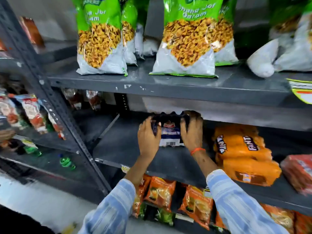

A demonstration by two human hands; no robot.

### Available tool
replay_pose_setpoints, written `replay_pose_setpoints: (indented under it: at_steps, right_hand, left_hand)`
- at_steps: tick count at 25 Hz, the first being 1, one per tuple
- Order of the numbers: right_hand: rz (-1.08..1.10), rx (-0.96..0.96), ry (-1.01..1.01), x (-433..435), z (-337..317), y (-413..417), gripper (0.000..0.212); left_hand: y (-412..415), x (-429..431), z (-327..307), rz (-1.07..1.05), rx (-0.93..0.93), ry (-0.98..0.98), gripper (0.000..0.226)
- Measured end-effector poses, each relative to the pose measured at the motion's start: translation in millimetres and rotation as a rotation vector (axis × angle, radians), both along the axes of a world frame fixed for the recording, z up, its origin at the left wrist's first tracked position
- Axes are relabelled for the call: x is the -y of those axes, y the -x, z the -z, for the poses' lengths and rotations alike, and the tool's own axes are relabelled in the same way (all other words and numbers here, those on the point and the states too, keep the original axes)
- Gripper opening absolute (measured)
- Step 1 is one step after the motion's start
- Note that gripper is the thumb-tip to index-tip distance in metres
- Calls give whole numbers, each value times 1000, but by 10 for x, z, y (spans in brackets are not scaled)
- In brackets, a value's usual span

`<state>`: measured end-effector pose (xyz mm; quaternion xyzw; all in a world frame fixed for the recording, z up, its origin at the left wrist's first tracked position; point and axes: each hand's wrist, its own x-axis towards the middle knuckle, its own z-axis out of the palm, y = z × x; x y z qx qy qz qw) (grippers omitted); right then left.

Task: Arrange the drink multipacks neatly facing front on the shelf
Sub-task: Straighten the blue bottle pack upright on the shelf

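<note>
A dark cola multipack wrapped in plastic, with a white barcode label facing me, lies on the grey middle shelf. My left hand grips its left side and my right hand grips its right side. Both hands hold it deep under the shelf above. To the right, an orange Fanta multipack lies tilted on the same shelf, with a red multipack beyond it at the frame's edge.
Green snack bags stand on the upper shelf. Orange snack packets fill the shelf below. A slotted steel upright runs left of the bay; green-capped bottles sit in the neighbouring bay.
</note>
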<state>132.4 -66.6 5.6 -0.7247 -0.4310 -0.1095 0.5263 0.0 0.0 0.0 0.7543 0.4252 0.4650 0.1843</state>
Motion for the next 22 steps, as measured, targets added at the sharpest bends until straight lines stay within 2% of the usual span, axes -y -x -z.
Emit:
replay_pose_setpoints:
  at_steps: [2, 4, 6, 7, 11, 14, 17, 22]
  right_hand:
    - [108, -165, 229, -155, 162, -136, 47]
    - [134, -452, 419, -247, 379, -313, 58]
    - [57, -727, 394, -298, 473, -395, 59]
    - [45, -785, 354, -318, 511, -421, 58]
    - [35, -783, 249, -242, 608, -351, 50]
    - [-107, -872, 45, -18, 778, -211, 55]
    - [-242, -844, 80, 243, 863, -209, 57]
    - [-268, -814, 184, 469, 883, -285, 53]
  left_hand:
    - [-42, -281, 114, -30, -120, 267, 58]
    - [-74, -564, 267, -34, -225, 559, 60]
    - [-108, -729, 346, 45, -158, 716, 54]
    - [-119, -784, 388, 81, -75, 756, 51]
    - [-34, -718, 481, 189, 146, 741, 41]
    - [168, -480, 633, 330, 221, 695, 60]
    - [344, -295, 758, 393, 186, 687, 77]
    - [437, -29, 850, 380, 69, 586, 78]
